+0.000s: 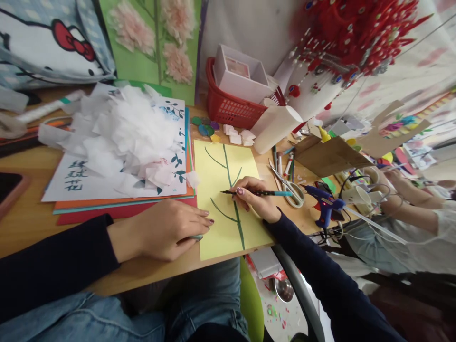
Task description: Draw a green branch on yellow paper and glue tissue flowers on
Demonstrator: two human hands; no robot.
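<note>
A yellow sheet of paper [217, 237] lies at the table's front edge, with a green stem and several curved branches drawn on it. Over its right half, my right hand [258, 197] is closed round a brush pen [281, 193], whose dark tip points left close to the paper. My left hand [171, 230] rests palm down, fingertips on the sheet's left edge. A small greenish object [195, 237], possibly the pen's cap, shows at that hand's thumb and fingers; most of it is hidden.
White petal-like paper pieces [131, 128] are heaped on stacked coloured sheets [124, 209] at left. Behind stands a red basket [235, 111]. Scissors [290, 187] and a blue glue gun [326, 204] lie to the right. Another person's arm [409, 194] reaches in at far right.
</note>
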